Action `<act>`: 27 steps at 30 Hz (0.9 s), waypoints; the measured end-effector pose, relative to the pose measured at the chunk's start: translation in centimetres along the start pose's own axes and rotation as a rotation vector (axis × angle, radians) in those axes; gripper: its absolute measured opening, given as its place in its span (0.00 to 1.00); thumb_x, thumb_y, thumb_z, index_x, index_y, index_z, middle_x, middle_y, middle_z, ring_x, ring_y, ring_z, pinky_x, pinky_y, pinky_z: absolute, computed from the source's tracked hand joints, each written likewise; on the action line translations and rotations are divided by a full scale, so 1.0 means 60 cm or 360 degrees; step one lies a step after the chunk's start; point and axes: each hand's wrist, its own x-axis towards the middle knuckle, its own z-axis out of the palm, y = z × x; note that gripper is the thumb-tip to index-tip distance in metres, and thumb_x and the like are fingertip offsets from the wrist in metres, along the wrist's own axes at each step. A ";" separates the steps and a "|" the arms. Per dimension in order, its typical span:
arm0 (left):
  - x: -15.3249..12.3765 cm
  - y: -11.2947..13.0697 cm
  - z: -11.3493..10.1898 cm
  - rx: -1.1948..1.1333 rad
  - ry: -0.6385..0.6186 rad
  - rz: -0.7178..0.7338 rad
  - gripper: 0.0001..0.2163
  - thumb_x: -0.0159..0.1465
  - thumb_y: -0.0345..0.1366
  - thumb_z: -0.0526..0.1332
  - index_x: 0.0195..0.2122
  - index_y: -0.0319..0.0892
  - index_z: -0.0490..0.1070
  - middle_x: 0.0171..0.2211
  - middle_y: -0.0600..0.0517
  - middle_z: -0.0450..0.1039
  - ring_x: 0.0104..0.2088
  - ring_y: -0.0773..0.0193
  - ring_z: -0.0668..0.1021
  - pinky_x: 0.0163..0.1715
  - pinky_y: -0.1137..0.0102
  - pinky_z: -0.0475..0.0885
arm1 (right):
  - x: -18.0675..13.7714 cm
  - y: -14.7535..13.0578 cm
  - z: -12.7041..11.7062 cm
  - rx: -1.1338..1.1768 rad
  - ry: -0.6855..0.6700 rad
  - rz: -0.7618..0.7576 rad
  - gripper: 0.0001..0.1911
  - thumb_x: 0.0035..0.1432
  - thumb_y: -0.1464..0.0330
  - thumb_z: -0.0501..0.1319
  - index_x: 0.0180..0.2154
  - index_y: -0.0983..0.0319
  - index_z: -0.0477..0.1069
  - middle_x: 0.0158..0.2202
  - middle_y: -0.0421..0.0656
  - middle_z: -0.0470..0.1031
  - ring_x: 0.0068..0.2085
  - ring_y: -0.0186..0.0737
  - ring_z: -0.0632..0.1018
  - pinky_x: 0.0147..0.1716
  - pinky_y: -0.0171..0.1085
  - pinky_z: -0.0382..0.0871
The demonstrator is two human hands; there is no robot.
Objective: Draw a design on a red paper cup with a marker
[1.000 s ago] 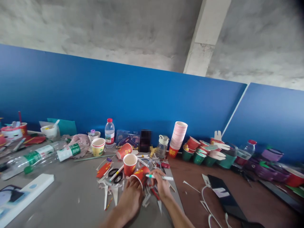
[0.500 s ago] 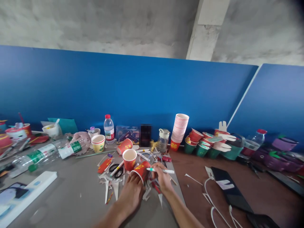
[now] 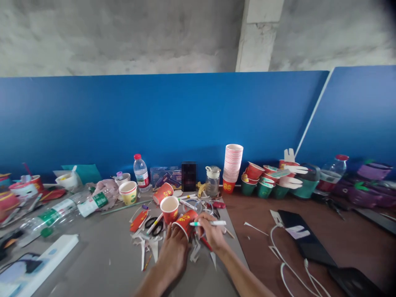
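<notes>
My left hand (image 3: 173, 246) grips a red paper cup (image 3: 187, 219) with gold print, its fingers reaching into the mouth. The cup lies tilted on its side, its white rim toward me. In my right hand (image 3: 210, 231) is a white marker (image 3: 216, 223) with a green end, held level. The green end points left at the cup's side; whether it touches cannot be made out. An upright red paper cup (image 3: 170, 209) stands just behind, and another red cup (image 3: 163, 193) lies on its side farther back. Black-handled scissors (image 3: 154, 226) rest to the left among paper scraps (image 3: 142, 251).
Along the blue partition stand a water bottle (image 3: 141, 173), a glass jar (image 3: 212, 181), a tall stack of paper cups (image 3: 233, 165) and several green cups (image 3: 264, 187). Plastic bottles (image 3: 58, 212) lie at left. A black phone (image 3: 305, 239) and white cable (image 3: 280, 262) are at right.
The camera view has tilted and shifted slightly. Both hands keep their hold on the cup and the marker, with little visible movement between them.
</notes>
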 end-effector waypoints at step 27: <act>0.001 -0.016 0.010 0.0033 0.0164 0.0174 0.14 0.60 0.30 0.50 0.44 0.41 0.70 0.47 0.45 0.71 0.54 0.53 0.66 0.55 0.52 0.58 | -0.006 -0.006 0.023 0.0154 -0.0205 0.0049 0.09 0.46 0.65 0.52 0.21 0.62 0.65 0.09 0.33 0.60 0.12 0.28 0.58 0.15 0.30 0.48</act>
